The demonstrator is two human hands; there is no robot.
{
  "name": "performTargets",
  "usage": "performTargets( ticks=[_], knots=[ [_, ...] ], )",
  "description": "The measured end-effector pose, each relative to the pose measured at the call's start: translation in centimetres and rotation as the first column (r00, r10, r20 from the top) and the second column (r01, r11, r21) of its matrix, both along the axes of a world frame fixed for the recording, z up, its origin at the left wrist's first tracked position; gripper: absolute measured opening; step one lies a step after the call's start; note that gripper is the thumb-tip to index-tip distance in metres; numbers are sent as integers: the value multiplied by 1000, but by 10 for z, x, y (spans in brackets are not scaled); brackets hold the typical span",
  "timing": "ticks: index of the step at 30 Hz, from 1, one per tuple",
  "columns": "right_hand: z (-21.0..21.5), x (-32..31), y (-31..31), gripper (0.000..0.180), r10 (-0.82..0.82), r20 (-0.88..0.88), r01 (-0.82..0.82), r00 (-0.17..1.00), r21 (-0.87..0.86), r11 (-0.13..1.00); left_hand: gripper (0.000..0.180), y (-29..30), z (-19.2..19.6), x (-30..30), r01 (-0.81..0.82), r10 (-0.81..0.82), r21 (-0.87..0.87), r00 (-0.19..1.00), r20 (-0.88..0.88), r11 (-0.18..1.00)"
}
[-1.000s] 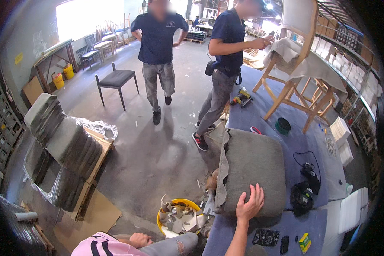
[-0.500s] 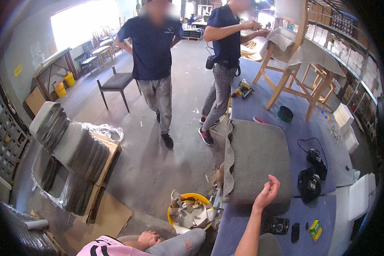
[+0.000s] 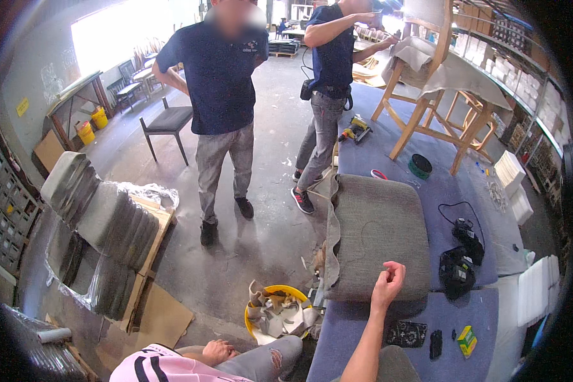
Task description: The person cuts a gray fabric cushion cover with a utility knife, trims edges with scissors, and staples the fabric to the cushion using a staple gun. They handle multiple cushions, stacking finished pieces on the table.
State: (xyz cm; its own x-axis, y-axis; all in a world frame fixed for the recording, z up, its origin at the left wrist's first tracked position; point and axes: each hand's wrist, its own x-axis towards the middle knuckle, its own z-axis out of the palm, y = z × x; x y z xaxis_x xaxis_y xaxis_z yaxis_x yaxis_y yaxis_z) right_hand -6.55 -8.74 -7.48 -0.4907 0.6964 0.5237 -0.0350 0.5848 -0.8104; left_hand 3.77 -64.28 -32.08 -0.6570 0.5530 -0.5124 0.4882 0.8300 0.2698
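Observation:
My left hand (image 3: 387,285) is raised over the front part of a grey upholstered cushion (image 3: 381,235) at the table's near edge. Its fingers are loosely curled, and I see nothing in them. Whether it touches the fabric I cannot tell. A loose, wavy strip of cloth (image 3: 332,254) runs along the cushion's left side. Near the forearm lie a dark flat patterned item (image 3: 406,334), a small black object (image 3: 435,344) and a yellow-green box (image 3: 466,342). My right hand is out of the picture.
A yellow bucket (image 3: 251,328) of scraps stands beside the blue-covered table (image 3: 350,331). Someone in pink (image 3: 165,366) sits at left. One person (image 3: 219,83) stands ahead; another (image 3: 330,70) works by a wooden chair (image 3: 420,114). A black tool (image 3: 457,274) and stacked cushions (image 3: 118,216) flank me.
My left hand has shifted slightly left and its fingers have curled in more. The standing person ahead has come a little nearer. The far worker's arm is higher.

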Motion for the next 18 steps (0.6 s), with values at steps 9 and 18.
performTargets(
  ticks=[9, 18],
  knots=[
    [10, -3, -14, 21, -13, 86, 7, 996, 67, 998, 47, 2, -6, 0, 5, -3, 33, 999, -50, 999],
    [12, -5, -15, 20, -33, 68, 28, 997, 74, 997, 36, 8, 1, -8, 9, -10, -16, 1000, -21, 1000]
  ],
)
